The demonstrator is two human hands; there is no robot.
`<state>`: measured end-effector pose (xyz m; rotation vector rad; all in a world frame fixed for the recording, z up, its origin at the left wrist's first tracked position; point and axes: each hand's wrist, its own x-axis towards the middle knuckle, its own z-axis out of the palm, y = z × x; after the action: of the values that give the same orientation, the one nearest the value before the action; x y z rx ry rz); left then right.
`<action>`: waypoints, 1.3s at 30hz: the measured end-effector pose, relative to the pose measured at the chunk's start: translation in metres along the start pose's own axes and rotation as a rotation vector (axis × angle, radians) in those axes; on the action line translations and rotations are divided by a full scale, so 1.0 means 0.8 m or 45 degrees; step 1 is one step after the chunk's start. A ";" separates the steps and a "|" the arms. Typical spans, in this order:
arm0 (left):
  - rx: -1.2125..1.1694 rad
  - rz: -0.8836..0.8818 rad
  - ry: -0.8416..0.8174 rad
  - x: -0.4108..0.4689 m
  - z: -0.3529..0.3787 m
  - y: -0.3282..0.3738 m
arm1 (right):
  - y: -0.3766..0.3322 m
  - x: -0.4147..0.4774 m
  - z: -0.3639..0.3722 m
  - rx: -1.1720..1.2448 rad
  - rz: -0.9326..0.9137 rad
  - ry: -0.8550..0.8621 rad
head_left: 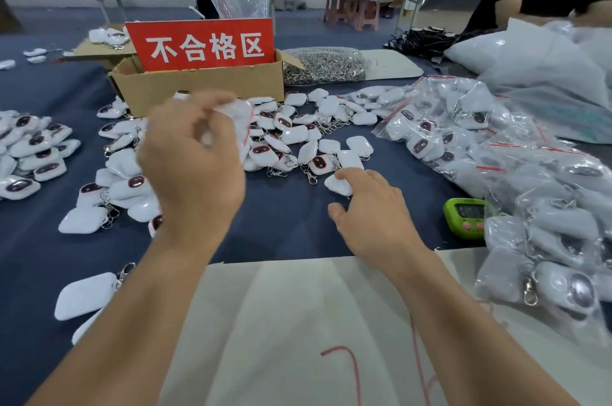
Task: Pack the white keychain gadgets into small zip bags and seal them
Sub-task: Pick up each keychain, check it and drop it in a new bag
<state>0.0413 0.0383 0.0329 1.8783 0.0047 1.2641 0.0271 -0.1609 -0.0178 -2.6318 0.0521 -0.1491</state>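
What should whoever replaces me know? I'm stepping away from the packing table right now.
Left hand: raised, pinching a small zip bag; its contents are too blurred to tell.
Right hand: fingertips on a loose gadget, thumb off it.
Done: filled bags are piled on the right.
Left: the gadget heap at mid-table, and more gadgets on the left, await bagging.

The left forearm [132,306] and right forearm [463,313] are bare, with no sleeve up to the wrists. The left grip [195,173] and right grip [374,216] are bare too; the left's fingertips are blurred.
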 end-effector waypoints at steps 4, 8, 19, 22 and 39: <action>0.347 -0.049 -0.801 -0.057 0.022 -0.011 | 0.000 -0.002 -0.003 -0.089 0.033 0.104; 0.493 -0.037 -1.019 -0.070 0.029 -0.017 | -0.004 -0.004 0.002 0.148 -0.014 0.128; -0.277 -0.576 -0.846 -0.085 0.039 0.006 | -0.010 -0.006 -0.015 1.446 0.295 -0.262; -0.351 -0.648 -0.836 -0.082 0.041 0.002 | -0.012 -0.008 -0.013 1.396 0.304 -0.296; -0.390 -0.549 -0.925 -0.077 0.034 0.002 | -0.013 -0.007 -0.007 1.136 0.310 -0.193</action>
<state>0.0310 -0.0063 -0.0164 1.8328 -0.1525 0.2389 0.0211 -0.1541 -0.0086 -1.7215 0.2015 0.0970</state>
